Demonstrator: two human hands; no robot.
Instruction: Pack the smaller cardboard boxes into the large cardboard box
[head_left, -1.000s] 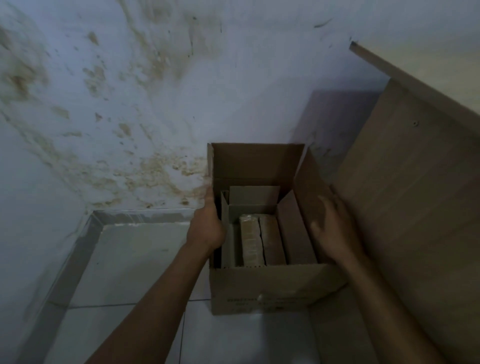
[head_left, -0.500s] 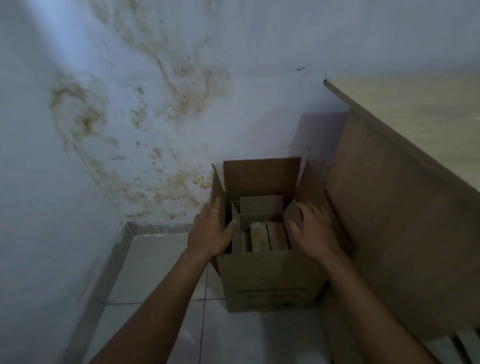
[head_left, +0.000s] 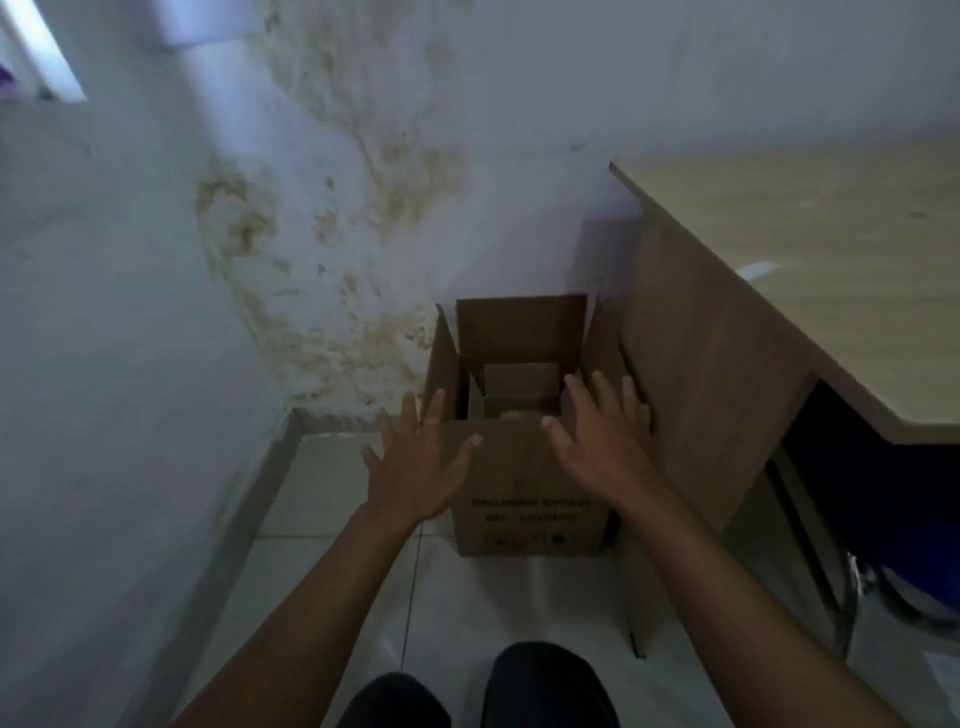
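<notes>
Your left hand (head_left: 415, 467) is open, fingers spread wide, and it holds nothing. It hangs by the near left corner of the large brown cardboard box (head_left: 511, 467). Your right hand (head_left: 597, 441) is open too and empty, over the right rim. I cannot tell if either hand touches the card.

The box stands on the pale tiled floor (head_left: 322, 483) with its top flaps up. A smaller brown cardboard box (head_left: 519, 387) sits down inside it, with its own flaps up as well. So I think that one is packed and you are letting go.

Next you need another small box, but none shows here, so you may have to turn and look. If there are no more, fold the flaps down.

Room is tight. The stained white wall (head_left: 156, 364) is close behind and to the left. The side of the light wooden desk (head_left: 701, 389) is just beside the right flap. The open way is up and back toward your dark knees (head_left: 540, 680), so lift straight up
</notes>
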